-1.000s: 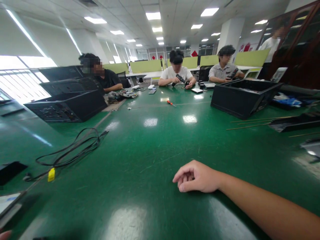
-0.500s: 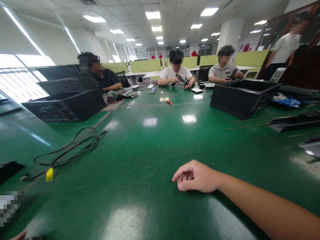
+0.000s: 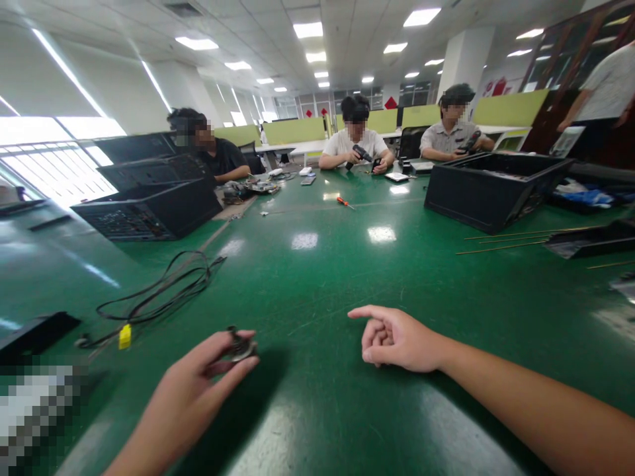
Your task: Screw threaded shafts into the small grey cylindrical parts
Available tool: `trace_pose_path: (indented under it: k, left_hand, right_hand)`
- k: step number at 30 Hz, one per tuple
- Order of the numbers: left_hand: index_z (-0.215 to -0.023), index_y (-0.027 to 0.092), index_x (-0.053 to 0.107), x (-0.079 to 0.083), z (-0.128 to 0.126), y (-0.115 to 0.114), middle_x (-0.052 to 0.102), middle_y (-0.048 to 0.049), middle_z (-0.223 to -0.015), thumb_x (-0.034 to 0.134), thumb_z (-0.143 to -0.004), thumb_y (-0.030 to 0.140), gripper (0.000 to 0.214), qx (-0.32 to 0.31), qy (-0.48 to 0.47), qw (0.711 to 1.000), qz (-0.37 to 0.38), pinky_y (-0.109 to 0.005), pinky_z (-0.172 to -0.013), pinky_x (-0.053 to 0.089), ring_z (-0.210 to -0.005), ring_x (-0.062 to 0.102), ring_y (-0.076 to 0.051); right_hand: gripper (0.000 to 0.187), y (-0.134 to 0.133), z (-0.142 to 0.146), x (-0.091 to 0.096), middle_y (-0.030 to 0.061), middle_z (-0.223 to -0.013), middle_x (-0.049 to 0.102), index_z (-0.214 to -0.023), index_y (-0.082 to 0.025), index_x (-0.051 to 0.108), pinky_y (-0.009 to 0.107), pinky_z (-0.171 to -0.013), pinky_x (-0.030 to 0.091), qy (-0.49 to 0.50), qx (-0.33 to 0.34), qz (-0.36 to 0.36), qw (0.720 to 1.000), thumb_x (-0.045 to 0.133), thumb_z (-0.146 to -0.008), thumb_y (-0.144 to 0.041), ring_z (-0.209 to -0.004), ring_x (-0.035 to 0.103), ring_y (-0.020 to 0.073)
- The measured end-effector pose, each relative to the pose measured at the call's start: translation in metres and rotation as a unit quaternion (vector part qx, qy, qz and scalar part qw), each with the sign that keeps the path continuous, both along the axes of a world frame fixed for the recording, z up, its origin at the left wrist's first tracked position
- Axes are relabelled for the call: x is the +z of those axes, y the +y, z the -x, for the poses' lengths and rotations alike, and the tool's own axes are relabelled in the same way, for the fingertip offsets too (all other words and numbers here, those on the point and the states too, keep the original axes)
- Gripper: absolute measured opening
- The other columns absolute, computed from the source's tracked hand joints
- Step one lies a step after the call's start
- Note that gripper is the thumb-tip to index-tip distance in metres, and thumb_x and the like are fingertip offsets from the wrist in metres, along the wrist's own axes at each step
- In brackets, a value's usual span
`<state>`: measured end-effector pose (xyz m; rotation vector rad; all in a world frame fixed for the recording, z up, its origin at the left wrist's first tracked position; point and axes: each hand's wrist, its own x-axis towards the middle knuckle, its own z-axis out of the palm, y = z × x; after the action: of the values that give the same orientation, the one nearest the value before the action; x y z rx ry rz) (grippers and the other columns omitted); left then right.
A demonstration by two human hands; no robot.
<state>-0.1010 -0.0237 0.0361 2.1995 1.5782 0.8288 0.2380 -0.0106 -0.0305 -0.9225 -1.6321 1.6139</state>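
My left hand [image 3: 198,387] reaches in from the lower left and pinches a small dark round metal part [image 3: 240,346] between thumb and fingers, just above the green table [image 3: 317,277]. My right hand [image 3: 397,340] rests on the table to the right of it. Its index finger points left and the other fingers are curled in; nothing is in it. A gap of bare table lies between the two hands.
A coil of black cable [image 3: 169,287] with a yellow tag [image 3: 124,336] lies at left. Black computer cases stand at far left [image 3: 149,208] and far right [image 3: 489,188]. An orange screwdriver [image 3: 344,201] lies mid-table. Three people sit at the far end; another stands at the right.
My left hand has come into view from the lower left, holding the small round part. My right index finger has stretched out to the left. The view has shifted slightly.
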Motion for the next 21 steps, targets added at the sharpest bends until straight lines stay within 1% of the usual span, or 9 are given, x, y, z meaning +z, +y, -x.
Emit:
trace_pose_path:
  k: [2,3,4,6,8,11,14,17,21]
  left_hand:
    - [-0.11,0.025,0.069,-0.005,-0.036,0.019,0.071,-0.0039,-0.11,0.066,-0.087,0.045,0.031,-0.104,0.025,0.994,0.034,-0.034,-0.085,0.059,-0.098,0.069,-0.022]
    - [-0.115,0.027,0.067,-0.007,-0.055,0.028,0.07,-0.0027,-0.113,0.067,-0.087,0.039,0.03,-0.136,0.035,0.989,0.037,-0.034,-0.089,0.057,-0.101,0.068,-0.022]
    - [-0.122,0.029,0.062,-0.009,-0.074,0.035,0.07,-0.0017,-0.114,0.068,-0.086,0.033,0.036,-0.156,0.038,0.986,0.045,-0.034,-0.091,0.055,-0.101,0.068,-0.021]
    - [-0.13,0.03,0.053,-0.013,-0.103,0.043,0.07,-0.0001,-0.11,0.07,-0.083,0.023,0.05,-0.174,0.015,0.982,0.069,-0.032,-0.086,0.055,-0.096,0.068,-0.019]
    - [-0.131,0.029,0.048,-0.019,-0.118,0.046,0.07,0.0013,-0.106,0.07,-0.081,0.018,0.056,-0.185,-0.022,0.978,0.094,-0.03,-0.083,0.054,-0.094,0.068,-0.017]
    - [-0.119,0.027,0.053,-0.028,-0.119,0.042,0.07,0.0015,-0.105,0.071,-0.079,0.017,0.045,-0.193,-0.052,0.975,0.101,-0.03,-0.083,0.052,-0.096,0.066,-0.017]
    - [-0.105,0.025,0.063,-0.033,-0.114,0.036,0.07,0.0011,-0.097,0.072,-0.077,0.018,0.03,-0.186,-0.041,0.979,0.078,-0.031,-0.079,0.05,-0.088,0.065,-0.018]
    - [-0.103,0.024,0.066,-0.035,-0.113,0.033,0.07,0.001,-0.092,0.073,-0.077,0.018,0.027,-0.188,-0.044,0.978,0.074,-0.03,-0.076,0.048,-0.083,0.065,-0.017]
    - [-0.102,0.024,0.067,-0.038,-0.117,0.029,0.071,0.0011,-0.091,0.071,-0.079,0.016,0.025,-0.208,-0.064,0.974,0.069,-0.028,-0.072,0.047,-0.08,0.065,-0.016]
  right_hand:
    - [0.067,0.0,-0.003,0.0,-0.0003,-0.083,0.068,-0.135,-0.018,0.051,0.019,-0.056,0.045,-0.008,-0.02,-0.018,1.0,0.08,-0.075,-0.022,-0.061,0.061,0.0089]
    - [0.065,0.001,-0.004,0.0,-0.0008,-0.082,0.068,-0.133,-0.018,0.051,0.019,-0.056,0.045,-0.014,-0.029,-0.025,0.999,0.081,-0.075,-0.023,-0.061,0.06,0.0086]
    - [0.063,0.001,-0.005,0.0,-0.0012,-0.081,0.067,-0.13,-0.018,0.052,0.018,-0.055,0.045,-0.02,-0.038,-0.029,0.999,0.082,-0.075,-0.024,-0.06,0.06,0.0085]
    - [0.059,0.002,-0.005,-0.001,-0.0019,-0.08,0.066,-0.126,-0.018,0.052,0.018,-0.054,0.045,-0.034,-0.056,-0.036,0.997,0.081,-0.076,-0.026,-0.059,0.059,0.0086]
    - [0.054,0.003,-0.003,-0.002,-0.0025,-0.079,0.065,-0.124,-0.019,0.051,0.019,-0.053,0.045,-0.05,-0.07,-0.05,0.995,0.079,-0.078,-0.028,-0.058,0.059,0.0089]
    - [0.051,0.002,0.0,-0.003,-0.0039,-0.076,0.063,-0.122,-0.021,0.053,0.02,-0.054,0.044,-0.071,-0.069,-0.084,0.992,0.079,-0.078,-0.028,-0.058,0.057,0.0091]
    - [0.045,-0.001,0.003,-0.002,-0.0046,-0.073,0.061,-0.116,-0.021,0.058,0.021,-0.055,0.043,-0.091,-0.071,-0.106,0.988,0.079,-0.078,-0.027,-0.059,0.055,0.0098]
    - [0.033,-0.002,0.003,0.001,-0.0032,-0.075,0.061,-0.108,-0.019,0.063,0.021,-0.056,0.042,-0.106,-0.062,-0.109,0.987,0.077,-0.079,-0.025,-0.06,0.053,0.0099]
    - [0.026,-0.003,0.001,0.004,-0.0011,-0.08,0.064,-0.103,-0.019,0.067,0.022,-0.058,0.043,-0.125,-0.055,-0.129,0.982,0.075,-0.079,-0.024,-0.062,0.053,0.0106]
